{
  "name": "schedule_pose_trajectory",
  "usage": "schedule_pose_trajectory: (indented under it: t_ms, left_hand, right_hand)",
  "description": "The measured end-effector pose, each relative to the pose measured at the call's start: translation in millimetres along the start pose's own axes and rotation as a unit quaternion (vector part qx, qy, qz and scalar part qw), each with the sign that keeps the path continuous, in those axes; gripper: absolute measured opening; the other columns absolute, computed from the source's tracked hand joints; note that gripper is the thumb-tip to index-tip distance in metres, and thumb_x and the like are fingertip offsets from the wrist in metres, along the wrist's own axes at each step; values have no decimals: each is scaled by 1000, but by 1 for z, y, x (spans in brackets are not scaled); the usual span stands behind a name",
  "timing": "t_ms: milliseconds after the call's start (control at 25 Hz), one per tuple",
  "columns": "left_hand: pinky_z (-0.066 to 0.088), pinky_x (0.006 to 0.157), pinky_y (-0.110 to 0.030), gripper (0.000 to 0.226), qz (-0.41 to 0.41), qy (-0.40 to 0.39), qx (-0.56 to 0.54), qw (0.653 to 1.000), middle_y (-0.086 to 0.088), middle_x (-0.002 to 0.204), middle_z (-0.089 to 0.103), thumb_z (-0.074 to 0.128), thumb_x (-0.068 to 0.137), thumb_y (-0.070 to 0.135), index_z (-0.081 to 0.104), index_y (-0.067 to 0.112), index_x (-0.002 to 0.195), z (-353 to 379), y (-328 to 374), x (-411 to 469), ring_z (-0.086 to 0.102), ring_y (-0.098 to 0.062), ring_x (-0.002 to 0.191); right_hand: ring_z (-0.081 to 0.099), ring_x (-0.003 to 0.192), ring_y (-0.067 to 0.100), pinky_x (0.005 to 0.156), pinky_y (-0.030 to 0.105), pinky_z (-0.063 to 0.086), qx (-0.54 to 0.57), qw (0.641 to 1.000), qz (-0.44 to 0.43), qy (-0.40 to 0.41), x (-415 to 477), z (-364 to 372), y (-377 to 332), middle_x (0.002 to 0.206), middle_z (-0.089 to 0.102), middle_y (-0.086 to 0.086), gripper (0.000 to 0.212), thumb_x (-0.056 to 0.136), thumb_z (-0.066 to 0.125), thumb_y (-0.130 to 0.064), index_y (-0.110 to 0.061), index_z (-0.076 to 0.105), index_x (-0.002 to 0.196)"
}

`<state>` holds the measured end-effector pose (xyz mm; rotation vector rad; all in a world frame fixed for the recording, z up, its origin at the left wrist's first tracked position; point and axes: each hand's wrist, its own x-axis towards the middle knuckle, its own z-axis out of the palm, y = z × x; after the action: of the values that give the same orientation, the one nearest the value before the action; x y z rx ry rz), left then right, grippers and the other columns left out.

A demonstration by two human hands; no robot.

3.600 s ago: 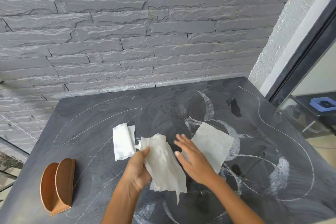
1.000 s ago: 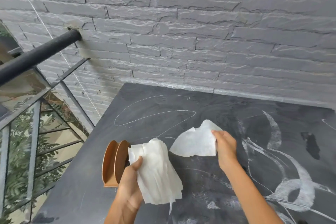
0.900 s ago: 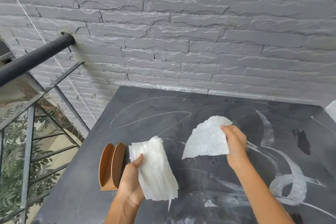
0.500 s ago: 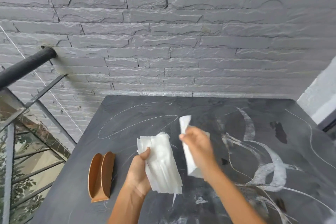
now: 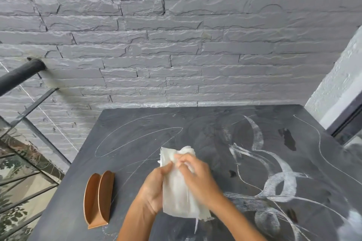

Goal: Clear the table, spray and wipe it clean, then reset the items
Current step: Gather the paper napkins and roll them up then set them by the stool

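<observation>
**Both hands holding a stack of paper napkins over the table**

The left hand (image 5: 153,189) grips the white napkins (image 5: 177,199) from their left side, its thumb laid across the top sheet. The right hand (image 5: 197,179) lies on the right side of the stack, its fingers curled onto the upper sheets near the far end. The napkins are held between the two hands over the middle of the table's near edge; whether they touch the surface cannot be told. A brown napkin holder (image 5: 99,199) stands upright by the near left corner, just left of the left hand and apart from it. The dark table (image 5: 137,123) carries white streaks (image 5: 282,184) across its right half and a dark patch (image 5: 288,140) toward the far right corner. Its far edge meets a grey stone wall (image 5: 176,35). A black handrail (image 5: 18,74) joins the wall beyond the left edge.
</observation>
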<state>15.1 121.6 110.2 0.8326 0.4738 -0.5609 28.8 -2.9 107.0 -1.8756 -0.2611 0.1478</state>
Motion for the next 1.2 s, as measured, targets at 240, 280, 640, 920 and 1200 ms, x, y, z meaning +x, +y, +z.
schedule_pose_trajectory:
  t_ms: [240,280,640,920,1200]
  left_hand:
    - [48,93,-47,36,-28,-40,196,979,-22,115,65,48,95,22,61,0,120,7,26,-7,64,-34,97]
    - [50,92,-45,34,-30,-52,232,971,-20,113,67,49,94,21,61,2,119,10,31,-7,65,-33,96]
    - [57,72,-34,50,-10,-100,203,974,-14,97,73,61,82,47,71,2,102,13,75,2,71,-26,85]
    - [52,87,-50,89,11,-144,-64,987,-22,123,62,46,72,76,64,2,119,-30,12,26,59,-41,113]
    - [48,95,-31,67,240,96,298,919,19,125,55,70,83,17,40,46,136,-7,4,29,57,2,109]
  right_hand:
    - [39,122,-10,102,18,28,-105,977,20,-186,43,-92,-6,128,53,-19,62,71,80,-29,-31,47,124]
    - [41,122,-9,104,20,28,-118,966,29,-230,47,-100,-7,125,56,-19,64,68,82,-31,-31,49,123]
    - [68,98,27,84,39,55,58,968,85,-227,26,-110,12,104,71,12,36,70,79,-21,-2,70,99]
    - [68,97,29,83,36,54,245,960,137,-7,5,-99,29,102,71,15,34,69,74,-12,-1,69,101]
    - [67,84,20,63,23,52,166,961,200,98,-6,-93,33,96,69,9,50,68,78,4,-7,56,112]
